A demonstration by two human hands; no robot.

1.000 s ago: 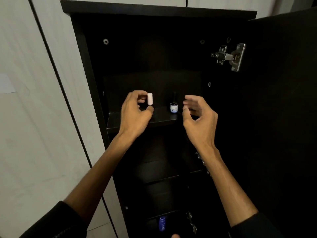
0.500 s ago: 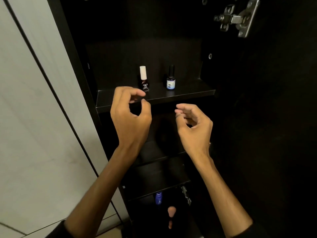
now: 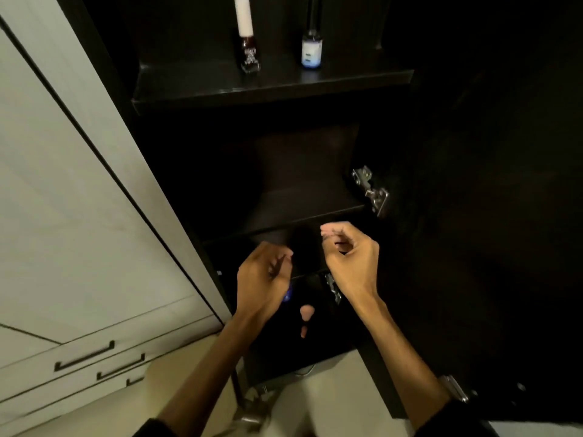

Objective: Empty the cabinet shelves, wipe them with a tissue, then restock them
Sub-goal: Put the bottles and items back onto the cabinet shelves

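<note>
Cabinet shelves (image 3: 271,86) fill the view; two nail polish bottles (image 3: 247,42) stand at 12 o'clock. Left hand (image 3: 262,279) and right hand (image 3: 350,257) hang loosely curled, holding nothing, at 6 o'clock.

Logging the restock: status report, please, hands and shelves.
Left hand and right hand empty, low in cabinet. Two small bottles, white-capped and dark-capped, upright on top shelf. Nothing blocking.

On the top shelf (image 3: 271,86) two small bottles, white-capped (image 3: 247,42) and dark-capped (image 3: 311,42), stand at twelve o'clock, leaving its left half bare, while the middle shelf (image 3: 296,206) lies open with a hinge (image 3: 372,190) at two o'clock.
</note>
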